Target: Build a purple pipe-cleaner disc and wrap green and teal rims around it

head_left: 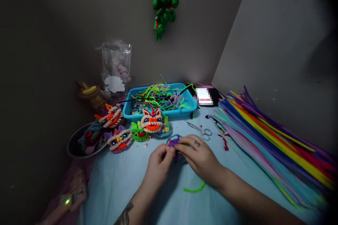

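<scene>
In the head view, a small purple piece (174, 143) of fuzzy strands, with teal and pink showing at its edge, is between the two hands, above the middle of the table (124, 193); its exact shape is partly hidden by the fingers. A curved, bright green fuzzy strip (195, 189) lies near the right wrist. Long, straight fuzzy stems (266, 144) in many colours fan out at the right, near a pair of shiny metal scissors (201, 130). Thick, ridged strands form the rounded animal-head figures (152, 121) at the left.

The left hand (160, 158) is nearly closed, thumb and fingers pinched at the purple piece's near edge. The right hand (202, 156) is partly curled, its fingertips pressed on the piece from the other side.

A blue plastic tray (158, 115) with sloping walls holds a loose tangle of short, coloured strands (161, 96). A dark round bowl (69, 147) contains reddish, pink and bluish items, too dim to identify. A clear bag (113, 54) behind holds something pinkish.
</scene>
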{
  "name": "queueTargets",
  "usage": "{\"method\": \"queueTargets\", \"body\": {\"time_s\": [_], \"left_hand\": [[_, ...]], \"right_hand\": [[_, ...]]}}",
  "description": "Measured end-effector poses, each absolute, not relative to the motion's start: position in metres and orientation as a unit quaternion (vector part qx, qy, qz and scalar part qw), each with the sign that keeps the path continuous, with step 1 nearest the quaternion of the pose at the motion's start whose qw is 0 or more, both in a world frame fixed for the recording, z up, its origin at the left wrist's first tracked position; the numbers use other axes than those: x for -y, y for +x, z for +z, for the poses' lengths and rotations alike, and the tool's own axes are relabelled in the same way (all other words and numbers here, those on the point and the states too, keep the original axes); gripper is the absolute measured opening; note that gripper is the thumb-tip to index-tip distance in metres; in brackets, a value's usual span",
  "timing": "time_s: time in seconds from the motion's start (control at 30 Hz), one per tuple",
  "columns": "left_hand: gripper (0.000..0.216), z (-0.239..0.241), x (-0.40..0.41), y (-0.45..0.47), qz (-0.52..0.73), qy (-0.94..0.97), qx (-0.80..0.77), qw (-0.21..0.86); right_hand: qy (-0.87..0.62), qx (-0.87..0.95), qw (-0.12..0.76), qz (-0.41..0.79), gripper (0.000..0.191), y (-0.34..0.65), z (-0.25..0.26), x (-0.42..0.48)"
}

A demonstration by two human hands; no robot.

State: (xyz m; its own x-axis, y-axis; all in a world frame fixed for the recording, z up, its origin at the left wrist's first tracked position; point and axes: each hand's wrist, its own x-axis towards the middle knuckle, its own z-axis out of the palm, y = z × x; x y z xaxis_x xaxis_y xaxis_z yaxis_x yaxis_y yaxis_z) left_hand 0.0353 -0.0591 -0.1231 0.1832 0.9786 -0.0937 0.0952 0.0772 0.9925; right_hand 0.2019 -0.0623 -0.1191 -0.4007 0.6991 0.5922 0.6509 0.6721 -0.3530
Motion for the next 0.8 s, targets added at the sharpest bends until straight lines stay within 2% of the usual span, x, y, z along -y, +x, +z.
{"method": "queueTargets", "body": {"time_s": [0.13,0.3,0.4,0.53,0.8], "left_hand": [[0.039,-0.124,0.060,0.036,0.413,0.543,-0.474,0.557],[0.038,-0.123,0.059,0.035,0.446,0.453,-0.468,0.613],[0.042,-0.122,0.058,0.034,0.473,0.398,-0.470,0.631],[0.041,-0.123,0.058,0.034,0.476,0.379,-0.501,0.615],[0.030,-0.123,0.058,0.034,0.518,0.354,-0.486,0.609]], "right_hand": [[-0.427,0.814,0.387,0.074,0.021,0.201,-0.121,0.061],[-0.474,0.727,0.486,0.102,0.013,0.212,-0.121,0.058],[-0.534,0.643,0.525,0.160,0.008,0.221,-0.121,0.057],[-0.549,0.624,0.516,0.206,0.007,0.221,-0.119,0.060],[-0.431,0.734,0.493,0.180,0.015,0.212,-0.113,0.066]]}}
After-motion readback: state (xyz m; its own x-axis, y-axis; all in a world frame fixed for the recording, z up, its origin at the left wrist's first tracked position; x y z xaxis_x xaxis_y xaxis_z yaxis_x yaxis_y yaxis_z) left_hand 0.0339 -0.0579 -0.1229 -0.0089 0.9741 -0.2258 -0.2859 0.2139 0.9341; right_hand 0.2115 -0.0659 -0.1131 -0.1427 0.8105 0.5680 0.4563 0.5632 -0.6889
